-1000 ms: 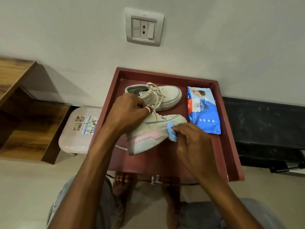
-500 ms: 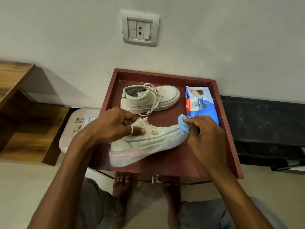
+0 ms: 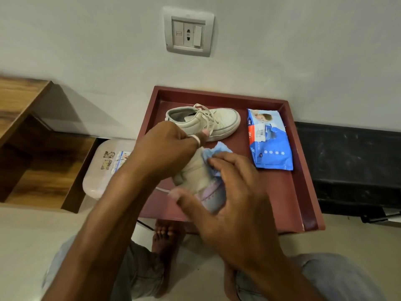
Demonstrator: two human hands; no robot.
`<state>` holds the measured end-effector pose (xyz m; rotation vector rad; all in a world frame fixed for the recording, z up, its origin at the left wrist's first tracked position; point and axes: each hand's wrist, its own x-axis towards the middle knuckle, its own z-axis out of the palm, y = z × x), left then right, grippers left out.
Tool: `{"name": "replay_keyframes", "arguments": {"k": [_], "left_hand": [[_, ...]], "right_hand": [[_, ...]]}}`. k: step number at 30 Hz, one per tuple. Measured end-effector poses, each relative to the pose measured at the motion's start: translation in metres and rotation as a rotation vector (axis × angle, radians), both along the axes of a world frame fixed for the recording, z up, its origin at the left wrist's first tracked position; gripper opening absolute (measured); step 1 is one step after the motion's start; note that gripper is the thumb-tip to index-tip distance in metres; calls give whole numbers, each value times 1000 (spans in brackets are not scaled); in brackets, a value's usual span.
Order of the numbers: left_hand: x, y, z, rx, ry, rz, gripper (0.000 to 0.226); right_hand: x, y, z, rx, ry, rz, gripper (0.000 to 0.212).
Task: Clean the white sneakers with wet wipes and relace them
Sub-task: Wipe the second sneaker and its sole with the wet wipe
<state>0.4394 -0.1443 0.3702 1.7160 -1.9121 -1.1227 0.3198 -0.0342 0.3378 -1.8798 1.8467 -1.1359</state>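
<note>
left hand (image 3: 171, 144) gripping sneaker (image 3: 195, 173), wipe (image 3: 214, 151) against it

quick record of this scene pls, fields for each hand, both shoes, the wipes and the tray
left hand: grips near sneaker at its top
right hand: holds blue wipe against near sneaker's side
near sneaker: tilted, heel toward camera
far sneaker: on tray, laced, toe pointing right
pack: flat on tray, right of far sneaker
tray: red, against wall

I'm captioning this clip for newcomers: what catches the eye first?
Centre frame, the left hand grips a white sneaker while the right hand holds a blue wet wipe against it. Behind, in the red tray, lies the second sneaker, laced, with the wipes pack to its right.
</note>
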Motion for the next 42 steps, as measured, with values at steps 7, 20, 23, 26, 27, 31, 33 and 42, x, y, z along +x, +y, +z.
{"name": "replay_keyframes", "arguments": {"k": [7,20,23,26,27,31,33,42], "left_hand": [[-8,8,14,211,370,107,69],[34,-9,-18,-114,376,87,45],[49,-11,-26,91,367,-122,77],[45,-6,-30,63,288,-186,90],[41,-5,-29,29,261,-179,89],[24,-8,-32,-39,198,-139,85],[19,-8,-33,-25,186,-153,82],[19,-7,-27,-119,202,-134,46]], "right_hand": [[-7,-3,-15,55,299,-115,94],[-107,-40,-6,319,-1125,-41,39],[-109,-45,-9,294,-1235,-44,31],[-109,-49,-10,283,-1221,-51,28],[-109,-50,-10,274,-1207,-45,26],[-110,-49,-13,251,-1127,0,39],[-110,-49,-15,249,-1109,13,49],[-113,-50,-15,203,-1081,36,42]]}}
